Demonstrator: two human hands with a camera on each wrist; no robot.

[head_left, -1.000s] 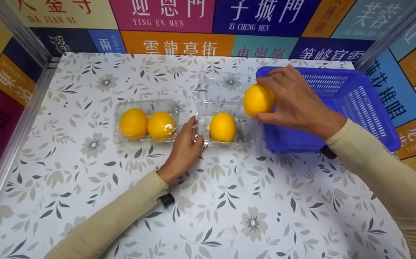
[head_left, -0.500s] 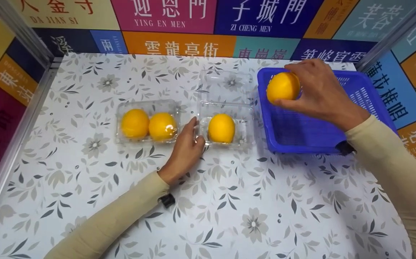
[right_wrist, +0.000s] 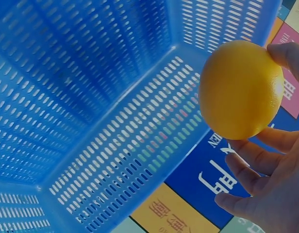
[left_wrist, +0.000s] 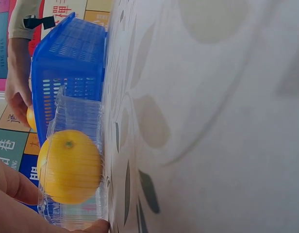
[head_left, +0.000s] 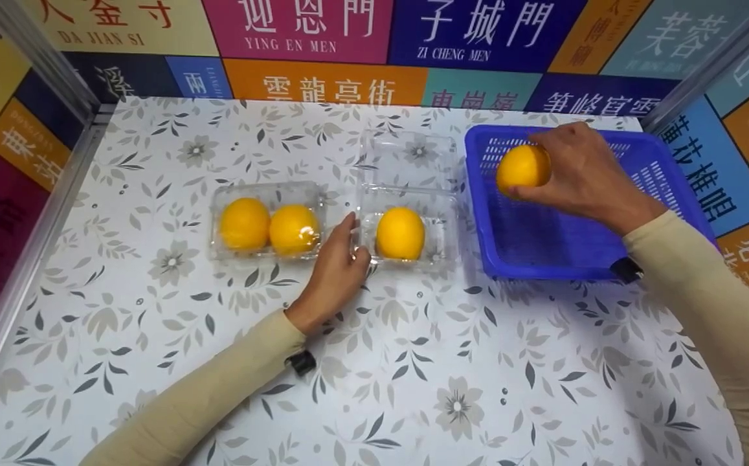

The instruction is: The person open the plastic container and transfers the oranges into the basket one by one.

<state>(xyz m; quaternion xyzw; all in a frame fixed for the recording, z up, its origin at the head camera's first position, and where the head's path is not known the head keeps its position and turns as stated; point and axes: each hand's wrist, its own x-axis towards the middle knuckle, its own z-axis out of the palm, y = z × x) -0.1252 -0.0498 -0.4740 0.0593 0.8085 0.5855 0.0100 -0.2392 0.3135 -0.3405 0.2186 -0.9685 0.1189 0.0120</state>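
My right hand (head_left: 578, 171) pinches an orange (head_left: 522, 169) between thumb and fingertips, over the left part of the blue plastic basket (head_left: 558, 249). In the right wrist view the held orange (right_wrist: 240, 90) is in front of the slotted basket wall (right_wrist: 125, 141). My left hand (head_left: 332, 278) touches the near left corner of an unlidded clear clamshell box (head_left: 439, 249), thumb at the front and fingers along the side. One orange (head_left: 400, 233) sits in that box's left half. The left wrist view shows this orange (left_wrist: 72, 166) through the ribbed plastic.
A second clear box (head_left: 215, 243), its lid down, holds two oranges (head_left: 245, 223) on the left. The raised lid (head_left: 387, 155) lies back behind the middle box. Printed panels (head_left: 322, 81) stand behind the floral tablecloth (head_left: 232, 388).
My right hand has carried the orange rightward, from beside the middle box to over the basket, then slightly down. My left hand has stayed at the box corner.
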